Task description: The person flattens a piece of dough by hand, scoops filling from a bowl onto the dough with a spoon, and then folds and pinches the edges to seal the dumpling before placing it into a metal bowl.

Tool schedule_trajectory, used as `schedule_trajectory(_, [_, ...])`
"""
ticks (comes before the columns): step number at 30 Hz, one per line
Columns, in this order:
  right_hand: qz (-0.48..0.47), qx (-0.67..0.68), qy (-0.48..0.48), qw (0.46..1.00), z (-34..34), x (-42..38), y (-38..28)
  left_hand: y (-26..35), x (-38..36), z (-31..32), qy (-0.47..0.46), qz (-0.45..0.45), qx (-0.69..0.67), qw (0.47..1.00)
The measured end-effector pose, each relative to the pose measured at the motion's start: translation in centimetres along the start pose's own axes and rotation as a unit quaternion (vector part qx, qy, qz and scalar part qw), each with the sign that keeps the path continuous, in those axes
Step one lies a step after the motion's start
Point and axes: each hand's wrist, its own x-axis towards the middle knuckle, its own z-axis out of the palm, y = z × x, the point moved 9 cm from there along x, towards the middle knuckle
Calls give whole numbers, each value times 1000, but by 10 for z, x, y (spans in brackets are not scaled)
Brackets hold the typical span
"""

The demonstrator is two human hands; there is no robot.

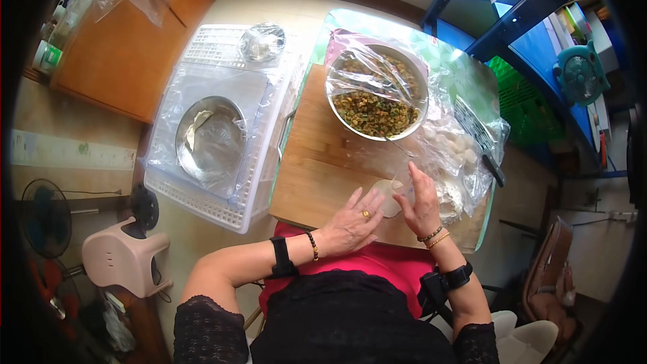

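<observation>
At the wooden board's (317, 162) near edge, both hands, left (352, 221) and right (423, 201), lie angled inward, fingers loosely spread, seemingly touching a thin, pale round wrapper (389, 195).

My left hand (352, 221) and right hand (420, 201) are partly covering the pale disc (389, 195); toward one o'clock, glare on the film (367, 79) is obscuring the filling's (376, 109) far side.

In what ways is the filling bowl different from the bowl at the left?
The filling bowl holds plenty of chopped filling; the left bowl shows mostly shiny metal, with a pale piece inside. The filling bowl looks larger than the left bowl. Both are round.
</observation>
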Motion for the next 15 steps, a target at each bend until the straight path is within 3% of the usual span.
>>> schedule_trajectory(3, [-23,-52,-38,998,15,-8,-15,8,-3,4,-31,19,-12,999])
schedule_trajectory(5, [-44,-116,-63,990,37,-17,-25,9,-3,17,-104,2,-39,994])
schedule_trajectory(10, [5,-188,33,982,32,6,10,9,-10,14,-26,14,-23,999])
schedule_trajectory(15, [89,-24,53,994,15,29,48,8,-7,11,-42,10,-15,999])
